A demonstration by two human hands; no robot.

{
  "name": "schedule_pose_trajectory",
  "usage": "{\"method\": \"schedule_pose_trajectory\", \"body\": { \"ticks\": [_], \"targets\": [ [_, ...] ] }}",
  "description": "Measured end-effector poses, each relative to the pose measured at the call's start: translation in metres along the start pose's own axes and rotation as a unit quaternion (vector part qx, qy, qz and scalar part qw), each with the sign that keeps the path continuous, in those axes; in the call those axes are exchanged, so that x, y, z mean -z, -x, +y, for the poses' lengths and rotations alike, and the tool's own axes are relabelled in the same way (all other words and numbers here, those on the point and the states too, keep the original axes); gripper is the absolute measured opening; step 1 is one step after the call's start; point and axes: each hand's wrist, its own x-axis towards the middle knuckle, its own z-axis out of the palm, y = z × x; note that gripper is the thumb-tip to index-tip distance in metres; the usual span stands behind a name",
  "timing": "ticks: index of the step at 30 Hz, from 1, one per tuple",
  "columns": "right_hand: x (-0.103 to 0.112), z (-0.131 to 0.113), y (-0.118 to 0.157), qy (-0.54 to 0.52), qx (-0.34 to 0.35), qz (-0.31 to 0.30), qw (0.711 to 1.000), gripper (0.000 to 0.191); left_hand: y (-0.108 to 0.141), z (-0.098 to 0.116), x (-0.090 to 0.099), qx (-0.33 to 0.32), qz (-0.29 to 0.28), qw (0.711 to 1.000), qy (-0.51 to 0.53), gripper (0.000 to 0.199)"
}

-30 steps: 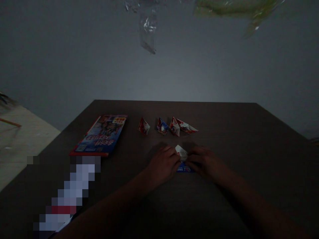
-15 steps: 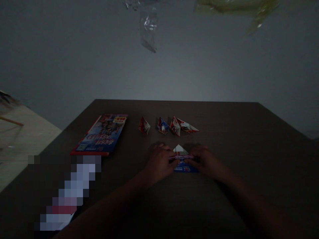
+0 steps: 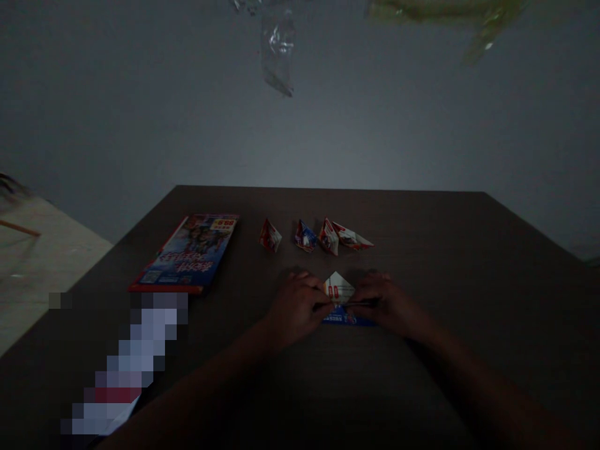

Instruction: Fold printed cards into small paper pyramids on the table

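Between my hands, on the dark table, lies a partly folded sheet of printed paper (image 3: 339,289). Its white point with red marks faces away from me, and a blue printed band runs along its near edge. My left hand (image 3: 299,303) pinches the paper's left side, thumb and fingers meeting near the middle. From the right, my right hand (image 3: 385,301) grips the other side the same way. The thumbs and fingers hide both side edges of the paper. Beyond my hands stand several small folded paper boats, among them a red one (image 3: 270,237) and a blue one (image 3: 305,237).
A stack of glossy printed leaflets (image 3: 192,253) lies on the table's left side. Nearer me is a blurred-out pale item (image 3: 135,356). A pale wall (image 3: 422,125) rises behind the table (image 3: 445,250), with a clear plastic bag (image 3: 277,53) hanging on it.
The fold in the paper has shifted toward me, uncovering more of the white point with red marks. Both thumbs have come closer together at the middle.
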Motion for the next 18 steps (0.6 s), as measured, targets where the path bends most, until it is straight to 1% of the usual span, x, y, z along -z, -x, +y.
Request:
{"method": "schedule_pose_trajectory", "body": {
  "ticks": [4, 8, 18],
  "targets": [
    [-0.001, -0.001, -0.001, -0.015, -0.026, 0.004, 1.0, 0.019, -0.002, -0.001, -0.003, 0.03, 0.01, 0.999, 0.02, 0.014],
    [-0.002, -0.002, -0.003, 0.005, -0.048, 0.02, 0.999, 0.026, -0.004, 0.0, -0.003, 0.056, 0.008, 0.998, 0.001, 0.015],
    [0.0, -0.011, -0.007, 0.078, -0.124, 0.003, 0.989, 0.027, -0.005, 0.004, -0.001, 0.115, -0.004, 0.992, -0.051, 0.023]
  ]
}}
